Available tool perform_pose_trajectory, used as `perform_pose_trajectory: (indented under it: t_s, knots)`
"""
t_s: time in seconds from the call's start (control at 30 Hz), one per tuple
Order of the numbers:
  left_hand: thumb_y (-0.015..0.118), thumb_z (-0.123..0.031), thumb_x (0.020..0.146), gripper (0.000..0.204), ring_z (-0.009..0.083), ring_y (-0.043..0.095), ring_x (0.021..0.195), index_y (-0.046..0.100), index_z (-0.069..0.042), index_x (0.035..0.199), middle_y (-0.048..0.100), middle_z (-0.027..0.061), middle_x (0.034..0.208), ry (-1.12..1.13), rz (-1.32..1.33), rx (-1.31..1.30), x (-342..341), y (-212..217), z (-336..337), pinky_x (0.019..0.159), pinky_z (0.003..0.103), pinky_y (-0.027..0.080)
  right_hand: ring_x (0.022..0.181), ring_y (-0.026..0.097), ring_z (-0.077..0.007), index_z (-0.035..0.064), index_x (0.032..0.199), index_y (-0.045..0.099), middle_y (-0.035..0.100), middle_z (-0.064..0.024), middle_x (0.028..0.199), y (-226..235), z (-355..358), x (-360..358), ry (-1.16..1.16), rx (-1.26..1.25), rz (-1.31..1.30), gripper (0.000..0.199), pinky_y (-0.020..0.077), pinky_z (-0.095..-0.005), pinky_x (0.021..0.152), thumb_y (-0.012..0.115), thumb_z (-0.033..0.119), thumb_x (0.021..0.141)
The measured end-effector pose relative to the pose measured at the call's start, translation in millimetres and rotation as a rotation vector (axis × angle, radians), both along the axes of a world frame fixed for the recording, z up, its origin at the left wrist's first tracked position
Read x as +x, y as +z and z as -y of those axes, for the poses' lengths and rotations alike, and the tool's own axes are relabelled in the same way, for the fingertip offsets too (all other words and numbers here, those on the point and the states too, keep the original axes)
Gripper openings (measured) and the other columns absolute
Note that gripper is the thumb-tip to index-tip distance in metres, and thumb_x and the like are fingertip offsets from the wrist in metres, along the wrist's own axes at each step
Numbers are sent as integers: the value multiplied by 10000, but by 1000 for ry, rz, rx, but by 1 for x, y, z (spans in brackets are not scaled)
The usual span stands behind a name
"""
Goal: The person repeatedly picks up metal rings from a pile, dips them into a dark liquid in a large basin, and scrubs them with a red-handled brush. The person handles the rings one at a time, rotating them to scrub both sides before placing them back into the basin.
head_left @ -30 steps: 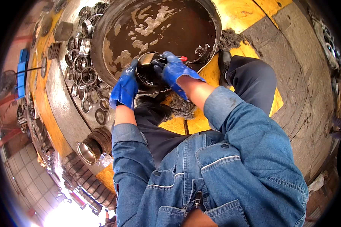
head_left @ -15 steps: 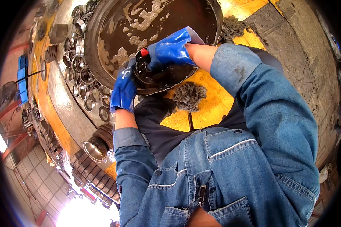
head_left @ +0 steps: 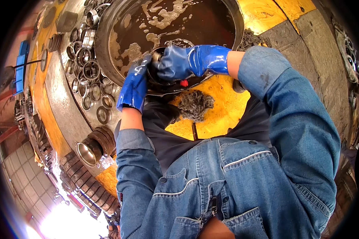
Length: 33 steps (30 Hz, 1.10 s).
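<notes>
1. Since half a second ago, the right hand (head_left: 175,62) is reaching further across toward the left, its blue-gloved fingers now lying over the top of the dark round metal part (head_left: 163,77) rather than beside it.
2. Compared with a second ago, the part is sitting against the near rim of the wash basin (head_left: 107,59) instead of a little inside it, and the red-tipped tool (head_left: 184,83) is now showing under the right wrist.
3. That right hand is curling down onto the part's upper face, pressing or gripping it from above; whether the fingers are closing fully round it cannot be told.
4. At the part's left side, the left hand (head_left: 134,84) is cupping it with fingers bent round its edge, steadying it.
5. Behind the hands, the basin is holding dark brown liquid with pale foam (head_left: 163,16) floating on it.
6. Just below the part, a grey wad of cotton waste (head_left: 195,104) is lying on the yellow surface (head_left: 223,111).
7. Left of the basin, many loose steel bearing rings (head_left: 87,67) are lying on a metal tray, and a stack of larger rings (head_left: 95,145) is standing nearer the left elbow.
8. Denim sleeves are covering both forearms.
</notes>
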<state>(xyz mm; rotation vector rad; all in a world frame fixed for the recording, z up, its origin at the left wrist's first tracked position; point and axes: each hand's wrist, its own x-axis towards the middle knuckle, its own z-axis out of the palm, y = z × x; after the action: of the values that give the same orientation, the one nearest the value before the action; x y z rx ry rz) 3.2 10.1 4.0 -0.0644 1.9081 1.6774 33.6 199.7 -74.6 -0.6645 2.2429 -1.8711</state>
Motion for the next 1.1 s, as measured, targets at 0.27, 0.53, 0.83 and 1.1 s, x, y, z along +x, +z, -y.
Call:
perform_pose_trajectory:
  t_s: [0.27, 0.53, 0.83, 1.1]
  knots:
    - [755, -352, 993, 490, 183, 681, 916, 699, 75, 1226, 752, 122, 1090, -6, 34, -79, -10, -18, 5, 832, 332, 549, 951, 752, -285, 200, 1207, 723, 759, -128, 1081, 70, -5, -9, 90, 1190, -41, 262, 614, -424, 824, 597, 279, 991]
    - [724, -315, 1010, 462, 173, 674, 959, 682, 59, 1278, 751, 107, 1127, 41, 151, 56, -9, -18, 12, 840, 328, 537, 839, 722, -384, 8, 1052, 754, 763, -204, 942, 67, -14, -2, -183, 664, 389, 385, 559, -457, 787, 676, 338, 870]
    - [665, -278, 1032, 442, 233, 647, 1120, 654, 47, 1331, 712, 148, 1253, -279, -425, -354, -6, -4, 28, 950, 337, 502, 767, 671, -117, 78, 1070, 740, 720, -16, 889, 57, -1, 46, -524, -731, 994, 253, 558, -247, 739, 617, 295, 1024]
    - [639, -284, 1041, 443, 265, 637, 1162, 648, 41, 1343, 697, 170, 1288, -408, -684, -466, 2, -2, 37, 986, 348, 487, 890, 688, -189, 98, 1222, 721, 749, -69, 1031, 38, 41, 61, -602, -672, 766, 279, 554, -338, 847, 564, 268, 1067]
